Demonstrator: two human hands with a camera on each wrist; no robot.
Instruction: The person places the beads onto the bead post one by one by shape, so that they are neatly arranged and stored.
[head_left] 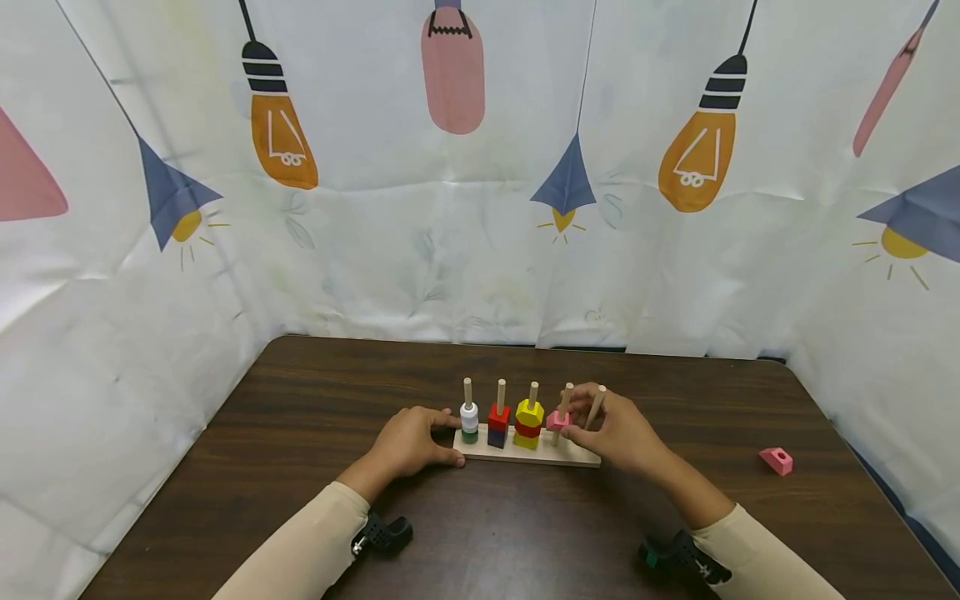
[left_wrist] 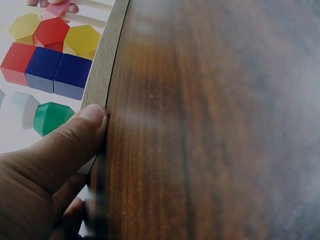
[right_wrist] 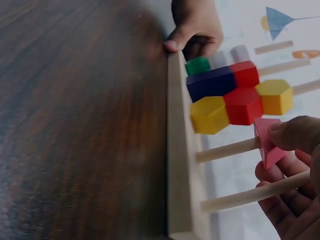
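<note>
A wooden peg board with upright pegs lies on the table. My left hand grips its left end, the thumb on the front edge. At the fourth peg, my right hand pinches a pink triangular block between thumb and fingers. The peg runs into that block, which sits partway up, above the base. The bare fifth peg passes in front of the right fingers in the right wrist view. White and green beads, red and dark blue cubes, and yellow and red hexagonal blocks fill the other pegs.
A second pink block with a hole lies on the dark wooden table to the right. A white curtain printed with lamps hangs behind the table and along its sides. Each wrist wears a black strap device.
</note>
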